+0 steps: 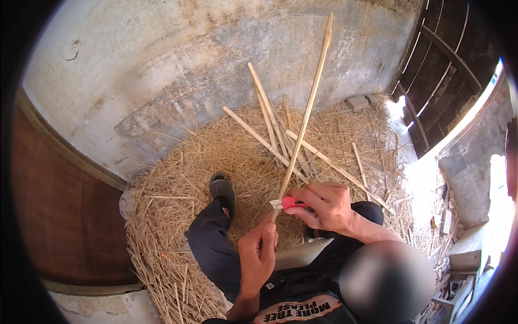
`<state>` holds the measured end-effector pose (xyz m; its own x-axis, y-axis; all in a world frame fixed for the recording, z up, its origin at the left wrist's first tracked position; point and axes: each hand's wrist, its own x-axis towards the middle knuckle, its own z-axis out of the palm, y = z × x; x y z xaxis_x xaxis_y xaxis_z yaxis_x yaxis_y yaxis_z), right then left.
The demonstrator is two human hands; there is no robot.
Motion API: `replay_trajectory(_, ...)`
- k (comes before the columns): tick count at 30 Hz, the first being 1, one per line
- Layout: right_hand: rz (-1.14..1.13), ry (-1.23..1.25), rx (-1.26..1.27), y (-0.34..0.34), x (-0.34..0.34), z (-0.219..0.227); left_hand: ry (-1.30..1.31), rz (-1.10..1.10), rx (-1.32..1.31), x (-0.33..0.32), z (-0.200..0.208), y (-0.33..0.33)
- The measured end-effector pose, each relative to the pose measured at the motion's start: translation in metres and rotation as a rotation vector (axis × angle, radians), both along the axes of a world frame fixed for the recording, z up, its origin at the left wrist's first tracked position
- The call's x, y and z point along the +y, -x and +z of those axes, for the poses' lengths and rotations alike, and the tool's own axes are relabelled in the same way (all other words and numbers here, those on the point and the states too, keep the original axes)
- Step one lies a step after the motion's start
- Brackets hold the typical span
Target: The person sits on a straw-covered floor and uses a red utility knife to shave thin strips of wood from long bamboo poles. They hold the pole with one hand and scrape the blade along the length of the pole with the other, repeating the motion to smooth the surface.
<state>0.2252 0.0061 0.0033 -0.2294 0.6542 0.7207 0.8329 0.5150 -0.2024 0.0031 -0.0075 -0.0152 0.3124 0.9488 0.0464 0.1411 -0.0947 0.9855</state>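
My left hand (pixel 258 249) is closed round the lower end of a long, thin bamboo strip (pixel 305 120), which slants up and away to the right. My right hand (pixel 325 206) grips a red utility knife (pixel 292 202). Its short pale blade lies against the strip, just above my left fingers. Whether the edge is biting into the strip is too small to tell. Beyond my hands, several more bamboo strips (pixel 259 136) lie crossed over one another, some of them leaning up toward the wall.
Straw and shavings (pixel 178 162) cover the floor around my feet. A stained wall (pixel 189 70) curves behind, with a brown door panel (pixel 70 200) at left and a dark plank door (pixel 445 65) at right. My shoe (pixel 222 189) rests in the straw. Bricks (pixel 357 102) lie by the wall.
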Motion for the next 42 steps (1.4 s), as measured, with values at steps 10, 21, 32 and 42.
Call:
replay_trajectory(10, -0.037, 0.031, 0.017, -0.011, 0.003, -0.001, 0.024, 0.006, 0.015, -0.007, -0.002, 0.004)
replay_trajectory(21, -0.117, 0.019, 0.095, -0.025, 0.013, -0.002, 0.022, -0.009, 0.064, -0.017, -0.012, 0.015)
replay_trajectory(32, -0.15, 0.004, 0.26, -0.04, 0.026, -0.008, 0.077, -0.049, 0.1, -0.027, -0.029, 0.034)
replay_trajectory(42, -0.438, 0.049, 0.279, -0.105, 0.057, -0.002, 0.173, -0.078, 0.152, -0.056, -0.039, 0.057)
